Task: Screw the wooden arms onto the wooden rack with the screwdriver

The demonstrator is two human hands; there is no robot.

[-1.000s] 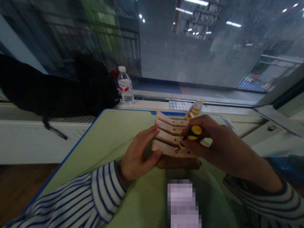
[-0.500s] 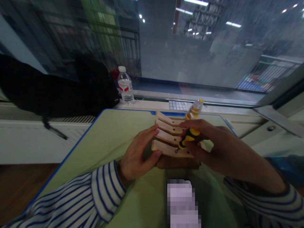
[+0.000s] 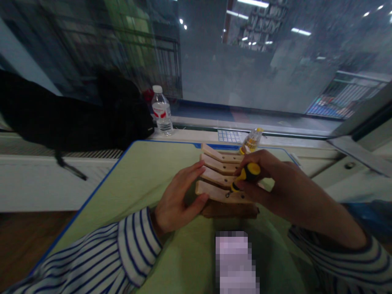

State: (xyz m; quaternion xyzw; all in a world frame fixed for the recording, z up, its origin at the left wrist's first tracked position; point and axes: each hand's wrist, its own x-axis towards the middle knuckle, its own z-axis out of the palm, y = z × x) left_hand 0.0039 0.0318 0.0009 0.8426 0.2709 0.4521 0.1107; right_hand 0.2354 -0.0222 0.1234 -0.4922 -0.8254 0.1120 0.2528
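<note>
The work in hand is a screw going into a wooden slat rack (image 3: 219, 176), which sits on the far half of the green table (image 3: 143, 175). Four pale slats stand stepped on a dark base (image 3: 229, 210). The right hand (image 3: 272, 179) is closed around a stubby yellow-and-black screwdriver (image 3: 248, 173), whose tip bears on a screw (image 3: 228, 195) in the nearest slat. The screw head looks to stand slightly proud, so I judge this fastening unfinished. Open holes show in the slats behind it, and whether those need screws cannot be told. The left hand (image 3: 179, 196) clasps the rack's left end, with the thumb under the nearest slat and the fingers spread against the ends of the slats behind.

Against half a second ago, the right fingers have rolled back off the handle, so the yellow cap shows more fully. The left hand and the rack have not moved.

Beyond the rack lies a small yellow-labelled bottle (image 3: 251, 141). Far to its left stand a water bottle (image 3: 161, 110) and a black bag (image 3: 76, 116).
</note>
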